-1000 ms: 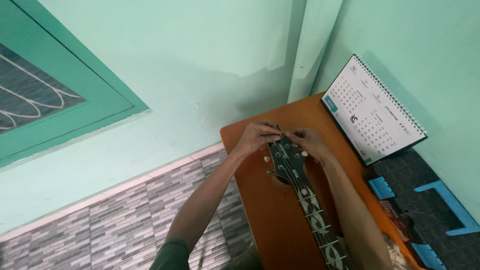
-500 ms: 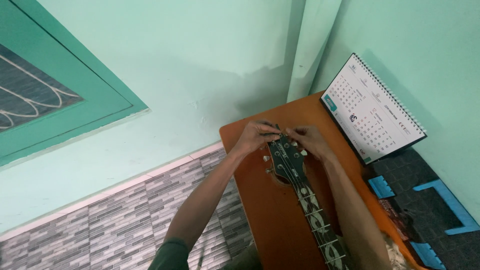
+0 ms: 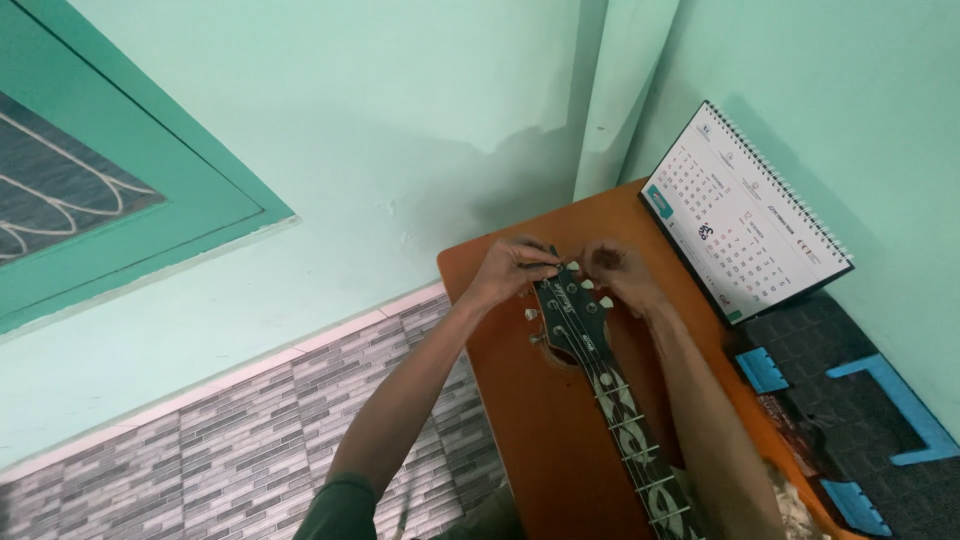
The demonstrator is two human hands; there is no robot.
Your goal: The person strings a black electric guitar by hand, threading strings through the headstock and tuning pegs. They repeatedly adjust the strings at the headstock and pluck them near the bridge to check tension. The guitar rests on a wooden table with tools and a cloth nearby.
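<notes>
The guitar headstock (image 3: 568,315) lies flat on the orange table (image 3: 520,420), neck running back toward the person, so both hands meet at its tip: the left hand (image 3: 512,268) pinches a pale tuning peg (image 3: 572,266), the right hand (image 3: 618,275) curls closed just beside it, steadying.

An orange-brown table (image 3: 520,440) carries a guitar neck (image 3: 600,370) — and a standing desk calendar (image 3: 745,225).

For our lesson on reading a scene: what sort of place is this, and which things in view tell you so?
Probably a room in a home, used as a small desk corner: mint-green walls, an orange-brown table holding a spiral desk calendar, and a guitar headstock under both hands.
</notes>
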